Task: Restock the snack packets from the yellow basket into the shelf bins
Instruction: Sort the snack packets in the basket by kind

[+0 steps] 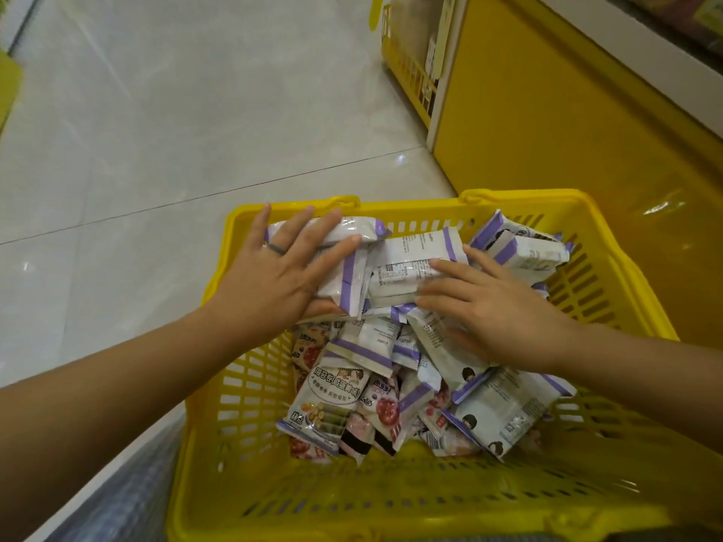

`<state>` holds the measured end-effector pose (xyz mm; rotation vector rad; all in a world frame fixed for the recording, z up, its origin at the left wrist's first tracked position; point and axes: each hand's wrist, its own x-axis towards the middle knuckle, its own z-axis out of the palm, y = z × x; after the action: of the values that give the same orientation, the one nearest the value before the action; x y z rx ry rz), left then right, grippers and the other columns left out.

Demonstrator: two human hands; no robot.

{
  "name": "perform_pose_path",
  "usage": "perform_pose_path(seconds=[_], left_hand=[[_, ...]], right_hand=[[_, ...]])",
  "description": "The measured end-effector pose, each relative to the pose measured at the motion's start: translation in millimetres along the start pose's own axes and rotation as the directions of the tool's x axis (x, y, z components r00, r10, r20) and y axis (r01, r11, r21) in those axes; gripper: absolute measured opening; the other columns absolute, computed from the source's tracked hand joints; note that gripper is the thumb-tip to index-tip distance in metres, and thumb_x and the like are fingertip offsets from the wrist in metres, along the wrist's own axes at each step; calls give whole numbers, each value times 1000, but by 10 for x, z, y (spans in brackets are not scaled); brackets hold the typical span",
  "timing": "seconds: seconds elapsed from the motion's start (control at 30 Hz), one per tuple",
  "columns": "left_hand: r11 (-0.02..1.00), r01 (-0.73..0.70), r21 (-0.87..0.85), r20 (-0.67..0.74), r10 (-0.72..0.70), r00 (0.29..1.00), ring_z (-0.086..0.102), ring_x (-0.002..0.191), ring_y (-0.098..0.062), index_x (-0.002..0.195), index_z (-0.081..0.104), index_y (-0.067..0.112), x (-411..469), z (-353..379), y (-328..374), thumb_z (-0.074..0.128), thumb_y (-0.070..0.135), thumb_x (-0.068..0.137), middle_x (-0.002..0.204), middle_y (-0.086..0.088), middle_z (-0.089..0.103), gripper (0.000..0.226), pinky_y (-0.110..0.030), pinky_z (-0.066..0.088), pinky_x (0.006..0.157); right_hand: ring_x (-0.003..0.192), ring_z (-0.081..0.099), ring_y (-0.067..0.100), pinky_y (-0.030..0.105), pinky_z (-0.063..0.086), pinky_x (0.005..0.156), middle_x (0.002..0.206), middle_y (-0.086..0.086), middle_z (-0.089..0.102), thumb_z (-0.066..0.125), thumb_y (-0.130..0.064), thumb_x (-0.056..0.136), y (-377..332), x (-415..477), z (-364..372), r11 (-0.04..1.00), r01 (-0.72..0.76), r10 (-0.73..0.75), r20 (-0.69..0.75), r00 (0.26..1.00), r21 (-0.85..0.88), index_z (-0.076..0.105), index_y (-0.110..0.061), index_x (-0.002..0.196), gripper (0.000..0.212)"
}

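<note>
Basket (242,404), lower half of frame: bright yellow plastic, walls a lattice of slots.

Top-layer packets (414,260), centre: glossy white, purple bands near the ends, fine black print.

Lower-centre packet (328,404): white with a purple edge, dark outlined lettering, green rolls and yellow bits pictured.

Neighbouring packets (385,412): pinkish white with round red fruit prints.

Floor (156,131), upper left: pale grey-white tile, shiny, thin dark joint lines.

Shelf panel (547,111), upper right: deep yellow, white trim along its edges.

Ring (277,249) on the left hand (266,283): dark grey.
</note>
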<state>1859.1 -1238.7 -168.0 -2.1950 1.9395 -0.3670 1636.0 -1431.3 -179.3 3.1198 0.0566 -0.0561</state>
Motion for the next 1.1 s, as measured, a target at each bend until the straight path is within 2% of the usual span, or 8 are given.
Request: perform_pose_path(seconds=[0.17, 0.3, 0.43, 0.6, 0.73, 0.87, 0.97, 1.1], left_hand=[[997, 35, -64, -48, -38, 998, 37, 137, -40, 145, 38, 16, -26, -25, 21, 32, 69, 84, 151, -17, 37, 82, -73, 19, 106], [996, -1, -90, -28, -2, 1000, 34, 138, -41, 145, 40, 14, -112, -42, -108, 41, 73, 79, 151, -20, 36, 88, -73, 22, 105], [965, 103, -241, 24, -100, 995, 27, 142, -37, 147, 36, 18, -249, -15, -172, 48, 68, 79, 155, -16, 29, 86, -66, 18, 111], [937, 154, -313, 7, -160, 987, 24, 144, -33, 149, 31, 24, -396, 55, -184, 60, 53, 85, 160, -9, 18, 76, -60, 14, 115], [909, 199, -367, 23, -205, 979, 26, 143, -29, 150, 29, 27, -413, 82, -164, 56, 54, 86, 161, -3, 14, 75, -57, 14, 116], [892, 227, -391, 41, -229, 973, 27, 143, -25, 151, 25, 30, -408, 103, -168, 51, 57, 86, 162, 1, 9, 75, -52, 11, 118], [878, 246, -410, 44, -250, 967, 30, 141, -26, 150, 25, 31, -415, 109, -168, 51, 56, 86, 162, 1, 10, 74, -51, 11, 118], [877, 253, -408, 58, -252, 966, 33, 140, -27, 150, 27, 30, -412, 95, -167, 48, 57, 85, 162, 1, 11, 74, -51, 12, 118]], right_hand=[[126, 52, 27, 45, 33, 110, 125, 3, 63, 71, -21, 82, -197, -23, -61, 982, 122, -103, -126, 987, 147, 67, -18, 115, 33], [109, 59, 19, 37, 50, 94, 118, 0, 64, 65, -24, 87, -521, 89, 57, 927, 199, -234, 77, 969, 318, 62, -20, 121, 35], [125, 46, 24, 41, 41, 101, 136, 4, 52, 51, -20, 94, -914, 357, 496, 913, 190, -297, 270, 916, 362, 49, -20, 137, 43], [143, 22, 30, 46, 9, 117, 155, 12, 28, 50, -14, 93, -1210, 712, 890, 932, 324, -359, 284, 889, 163, 34, -16, 146, 55], [138, 32, 34, 50, 19, 114, 151, 15, 35, 3, -27, 85, -1295, 821, 918, 939, 332, -344, 314, 885, 92, 37, -12, 144, 70], [115, 55, 23, 40, 40, 100, 122, 2, 62, 50, -25, 84, -1269, 819, 855, 921, 372, -390, 222, 894, 118, 57, -19, 128, 45], [120, 53, 26, 41, 40, 104, 128, 8, 59, 77, -23, 65, -1224, 724, 760, 874, 384, -435, 131, 891, 297, 53, -12, 133, 73], [125, 48, 29, 41, 39, 105, 132, 15, 55, 82, -18, 60, -1168, 557, 513, 831, 338, -366, -23, 930, 442, 48, -6, 134, 83]])
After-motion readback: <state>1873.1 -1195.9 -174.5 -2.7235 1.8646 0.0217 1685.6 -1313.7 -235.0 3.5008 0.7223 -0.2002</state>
